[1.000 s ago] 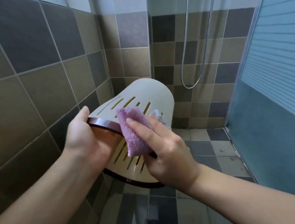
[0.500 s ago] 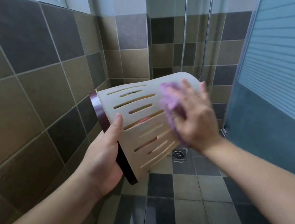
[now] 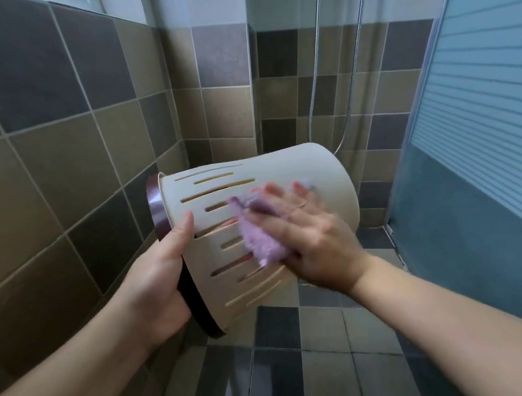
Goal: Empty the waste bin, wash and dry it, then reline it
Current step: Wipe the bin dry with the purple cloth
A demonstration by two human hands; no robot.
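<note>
Purple cloth (image 3: pixel 262 244) under flattened right hand (image 3: pixel 310 241), on bin (image 3: pixel 283 174).

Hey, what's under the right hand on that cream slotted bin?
A fluffy purple cloth lies pressed between the right hand and the cream slotted plastic bin. The bin's wall and slots beneath cloth and palm are covered, so their condition cannot be seen.

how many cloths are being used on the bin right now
1. A single purple cloth lies pressed flat against the slotted side of the cream bin under the right hand. The left hand grips the bin's dark rim and holds no cloth. The bin's inside is hidden.
</note>
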